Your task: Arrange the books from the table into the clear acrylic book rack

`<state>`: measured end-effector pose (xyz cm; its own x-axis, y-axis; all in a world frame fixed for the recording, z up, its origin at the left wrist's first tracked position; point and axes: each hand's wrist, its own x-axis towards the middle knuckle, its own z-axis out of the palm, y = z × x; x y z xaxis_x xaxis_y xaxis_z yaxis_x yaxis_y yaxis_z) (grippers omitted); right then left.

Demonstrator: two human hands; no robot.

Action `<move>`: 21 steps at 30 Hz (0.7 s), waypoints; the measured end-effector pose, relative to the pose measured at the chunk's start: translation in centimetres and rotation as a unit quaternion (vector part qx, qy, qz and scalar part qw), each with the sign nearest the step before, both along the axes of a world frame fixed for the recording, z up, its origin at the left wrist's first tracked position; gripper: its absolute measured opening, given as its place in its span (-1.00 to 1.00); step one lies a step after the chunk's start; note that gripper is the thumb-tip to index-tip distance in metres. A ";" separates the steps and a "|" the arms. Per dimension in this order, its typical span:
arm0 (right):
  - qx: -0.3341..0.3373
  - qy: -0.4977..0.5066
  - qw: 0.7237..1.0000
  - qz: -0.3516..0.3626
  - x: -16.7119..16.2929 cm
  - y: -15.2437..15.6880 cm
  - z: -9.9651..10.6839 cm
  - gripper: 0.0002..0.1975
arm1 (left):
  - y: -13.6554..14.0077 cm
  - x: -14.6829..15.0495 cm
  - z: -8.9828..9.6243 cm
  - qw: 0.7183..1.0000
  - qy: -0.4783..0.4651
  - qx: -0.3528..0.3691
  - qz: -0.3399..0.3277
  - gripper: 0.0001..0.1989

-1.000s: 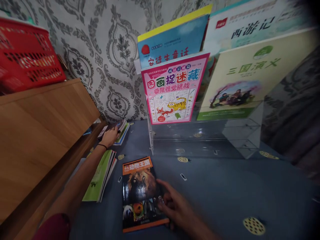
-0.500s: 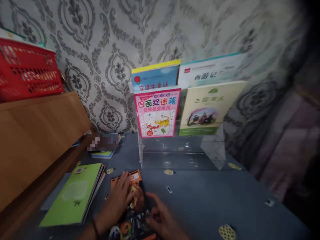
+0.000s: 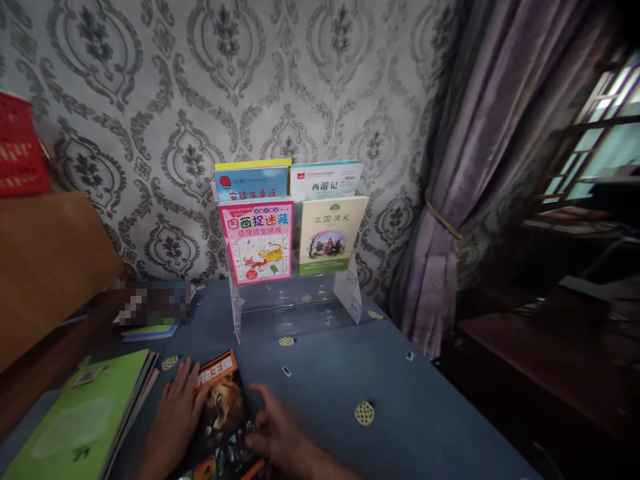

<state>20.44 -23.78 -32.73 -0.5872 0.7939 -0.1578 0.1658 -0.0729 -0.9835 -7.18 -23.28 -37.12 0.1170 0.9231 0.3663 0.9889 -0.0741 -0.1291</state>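
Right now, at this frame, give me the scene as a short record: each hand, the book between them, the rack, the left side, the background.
Left hand: laid over the left side of the animal book
Right hand: at its right edge, index finger extended; grip unclear
Animal book: lying on the blue table cover, lion on front
Clear rack: pink book and cream book in front, two behind
Left side: green-topped stack; smaller stack, top pixelated; red basket
Background: patterned wall, purple curtain

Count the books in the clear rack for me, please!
4: blue book back left, white book back right, pink book front left, cream book front right. More may hide behind them.
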 end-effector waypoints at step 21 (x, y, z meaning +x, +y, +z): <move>0.405 -0.142 0.892 0.141 -7.6 0.6 3.7 -0.58 | -8.2 7.8 1.1 0.991 -0.062 0.046 -0.111 -0.55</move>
